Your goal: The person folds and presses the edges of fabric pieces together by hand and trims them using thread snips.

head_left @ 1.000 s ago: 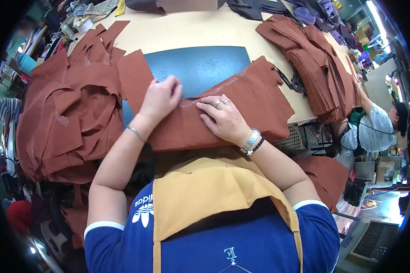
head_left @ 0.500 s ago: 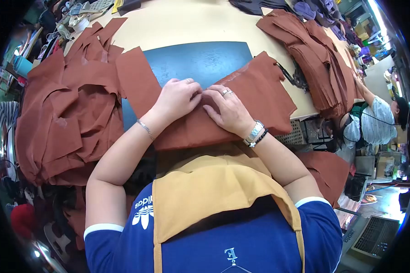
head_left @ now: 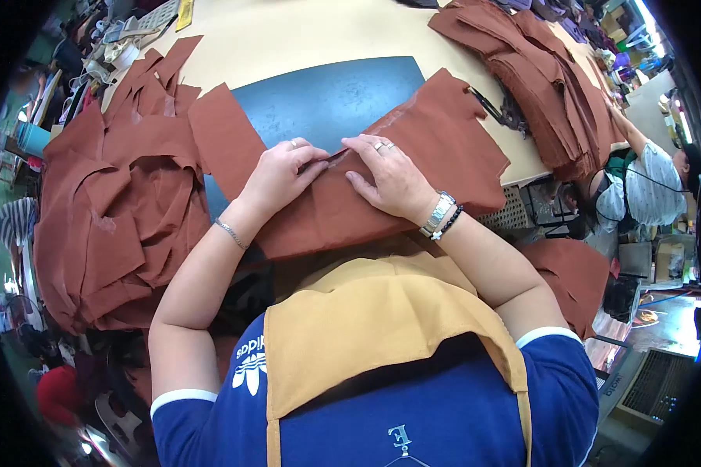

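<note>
A folded rust-brown fabric piece [head_left: 444, 148] lies in front of me, partly over a dark board [head_left: 319, 97]. My left hand [head_left: 287, 177] is closed, pinching the far edge of this fabric between thumb and fingers. Close beside it, my right hand [head_left: 389, 177] has its fingertips on the same edge, with the thumb lower on the cloth. A short stretch of turned-up edge shows between the two hands. What lies under the right fingertips is hidden. Another flap of the same colour [head_left: 224, 140] extends to the left of my left hand.
A loose heap of rust-brown fabric [head_left: 109, 233] is on the left. At the right, a stack of cut pieces [head_left: 533, 93] rests on the pale table [head_left: 327, 27], near black-handled scissors [head_left: 494, 113]. Another person [head_left: 654, 191] is beyond the right edge.
My hands have moved slightly apart, the left one going left and down. More of the fabric's turned-up edge now shows between them. The view has shifted a little.
</note>
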A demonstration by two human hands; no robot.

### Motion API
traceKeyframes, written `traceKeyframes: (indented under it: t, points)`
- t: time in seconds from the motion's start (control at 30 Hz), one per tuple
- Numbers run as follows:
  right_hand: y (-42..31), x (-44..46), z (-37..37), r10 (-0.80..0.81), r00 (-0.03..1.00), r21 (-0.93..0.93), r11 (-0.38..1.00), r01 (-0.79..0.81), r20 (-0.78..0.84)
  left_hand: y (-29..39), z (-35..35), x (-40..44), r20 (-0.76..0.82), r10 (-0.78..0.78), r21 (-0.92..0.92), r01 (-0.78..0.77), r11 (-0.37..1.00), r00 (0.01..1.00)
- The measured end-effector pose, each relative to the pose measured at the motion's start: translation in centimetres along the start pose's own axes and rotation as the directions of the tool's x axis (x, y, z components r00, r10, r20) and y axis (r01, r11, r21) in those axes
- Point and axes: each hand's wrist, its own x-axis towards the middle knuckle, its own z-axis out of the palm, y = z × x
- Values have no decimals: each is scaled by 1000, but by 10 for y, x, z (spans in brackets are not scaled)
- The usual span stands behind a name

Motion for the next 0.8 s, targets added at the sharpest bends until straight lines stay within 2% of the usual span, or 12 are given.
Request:
traceKeyframes:
  t: [0.03,0.23,0.43,0.63,0.73,0.8]
  points:
    - [1,0,0,-6,1000,0,1000,6,7,2,0,-2,-5,-12,-14,12,1000,1000]
    - [4,-1,1,-81,996,-83,993,84,32,2,1,-5,-8,111,174,-108,979,994]
    - [5,-1,3,-78,994,-121,989,87,78,1,-8,-14,22,111,160,-113,981,994]
    - [-7,5,-1,-107,964,-371,908,194,242,0,-13,-21,42,91,160,-97,982,995]
    - [-13,8,-6,-131,949,-414,876,246,287,8,-25,-21,98,-73,138,59,989,992]
    - [-11,10,4,-167,945,-374,888,269,282,8,-36,-21,146,-160,123,143,982,976]
